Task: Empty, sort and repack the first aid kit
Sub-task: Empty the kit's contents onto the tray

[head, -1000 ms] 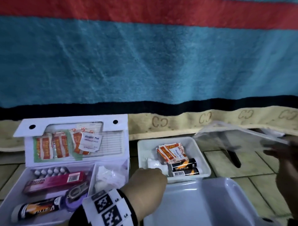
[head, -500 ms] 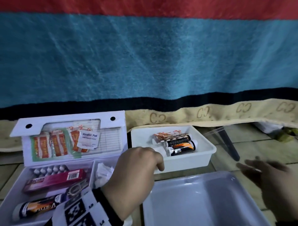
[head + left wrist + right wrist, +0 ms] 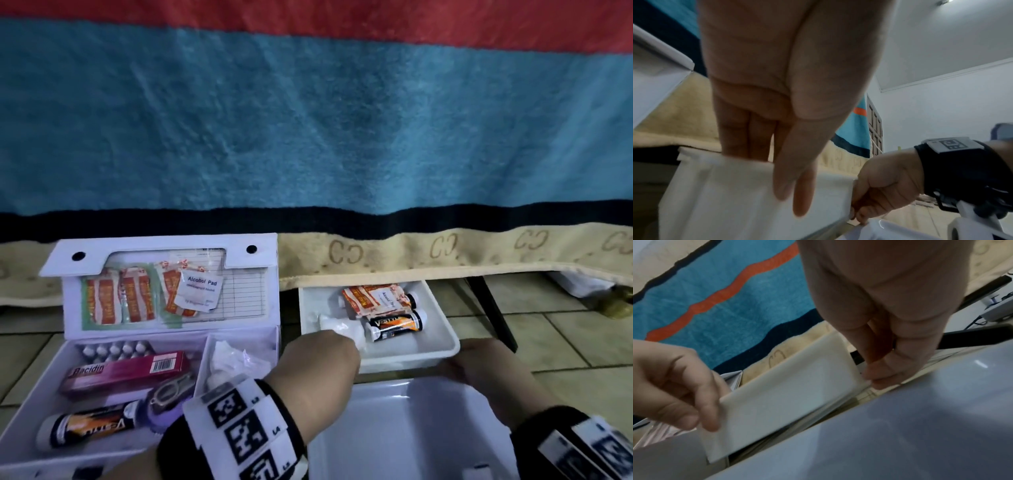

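Your left hand (image 3: pixel 318 359) and right hand (image 3: pixel 479 363) pinch the small white tray's (image 3: pixel 442 318) near rim, steadying it beside the open first aid kit (image 3: pixel 239 332).

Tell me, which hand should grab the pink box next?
Probably the left hand: it is nearer the pink box in the open kit. The right hand grips the small tray's far corner.

The left hand (image 3: pixel 317 363) is covering the near-left rim of the small white tray (image 3: pixel 442 329) and part of a white bottle (image 3: pixel 339 327) inside. The larger grey tray (image 3: pixel 404 431) is running off the bottom edge. The first aid kit (image 3: pixel 102 346) is being cropped at lower left. Fine print on the alcohol pad (image 3: pixel 200 286) is reading too small. The right hand (image 3: pixel 890 321) is appearing blurred in its wrist view.
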The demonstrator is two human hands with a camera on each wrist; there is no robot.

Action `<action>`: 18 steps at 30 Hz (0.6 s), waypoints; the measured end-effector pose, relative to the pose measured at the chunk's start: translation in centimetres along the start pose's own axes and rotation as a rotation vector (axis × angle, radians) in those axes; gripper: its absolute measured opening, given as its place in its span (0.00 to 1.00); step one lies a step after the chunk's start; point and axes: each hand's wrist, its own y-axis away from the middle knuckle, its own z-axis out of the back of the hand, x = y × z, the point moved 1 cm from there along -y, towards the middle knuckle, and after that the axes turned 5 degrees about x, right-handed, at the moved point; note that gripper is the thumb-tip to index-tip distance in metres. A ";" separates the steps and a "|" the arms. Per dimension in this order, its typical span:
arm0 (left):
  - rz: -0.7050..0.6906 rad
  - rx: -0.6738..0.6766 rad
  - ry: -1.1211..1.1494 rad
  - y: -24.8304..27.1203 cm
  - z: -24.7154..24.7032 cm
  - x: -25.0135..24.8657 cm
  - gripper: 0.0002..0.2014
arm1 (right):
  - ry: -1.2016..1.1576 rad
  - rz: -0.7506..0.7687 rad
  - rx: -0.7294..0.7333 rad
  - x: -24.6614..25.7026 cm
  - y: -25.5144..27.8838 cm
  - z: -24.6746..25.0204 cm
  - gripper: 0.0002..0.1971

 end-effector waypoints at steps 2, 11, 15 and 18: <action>-0.020 0.109 -0.040 0.1 -1.0 0.1 0.20 | 0.091 -0.016 0.071 0.0 -0.3 0.0 0.16; 0.056 -0.242 0.346 7.1 2.6 3.8 0.09 | 0.149 0.254 -0.232 2.6 0.9 3.3 0.12; 0.326 -0.455 0.403 13.6 2.5 10.0 0.07 | 0.139 0.484 -0.276 6.1 4.6 1.9 0.10; 0.587 -0.453 0.400 17.6 -0.2 14.8 0.10 | 0.002 0.680 -0.185 9.0 8.7 -0.7 0.09</action>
